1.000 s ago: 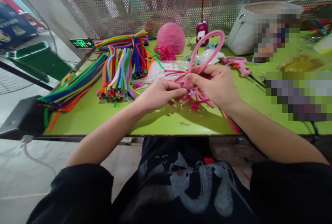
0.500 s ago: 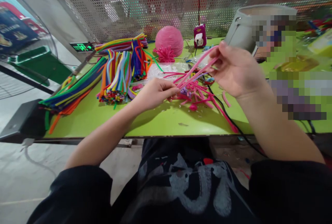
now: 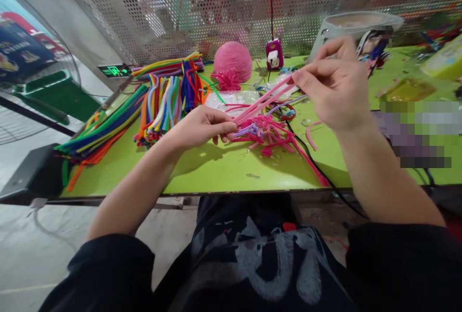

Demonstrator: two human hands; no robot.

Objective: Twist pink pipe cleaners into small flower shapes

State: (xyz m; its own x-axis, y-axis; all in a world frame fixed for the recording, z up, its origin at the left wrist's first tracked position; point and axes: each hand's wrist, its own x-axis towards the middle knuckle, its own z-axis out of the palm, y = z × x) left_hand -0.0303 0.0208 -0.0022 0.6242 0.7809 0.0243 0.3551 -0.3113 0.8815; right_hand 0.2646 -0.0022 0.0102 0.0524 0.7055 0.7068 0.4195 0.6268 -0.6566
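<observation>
Pink pipe cleaners [image 3: 269, 99] stretch slantwise between my two hands above the table. My left hand [image 3: 207, 126] pinches their lower ends between thumb and fingers. Higher up and to the right, my right hand [image 3: 337, 88] is closed on their upper ends with thumb and forefinger. Beneath them lies a tangle of pink and magenta pipe cleaners [image 3: 272, 131], with purple pipe cleaners [image 3: 254, 130] mixed in. Behind my left hand are bundles of multicoloured pipe cleaners [image 3: 162, 102]. At the back sits a pink ball [image 3: 234, 60] with a magenta fuzzy flower [image 3: 227, 79] in front of it.
Long pipe cleaners [image 3: 108, 124] lie at the left of the green table [image 3: 216, 172]. A purple power adapter [image 3: 274, 54] stands by the perforated metal screen [image 3: 202, 8]. A black cable [image 3: 310, 150] crosses to the front edge. A translucent bucket [image 3: 325, 28] stands back right.
My right hand has turned and its outer fingers have lifted, its grip on the pink strands kept. My left hand has shifted slightly left. The view has tilted a little.
</observation>
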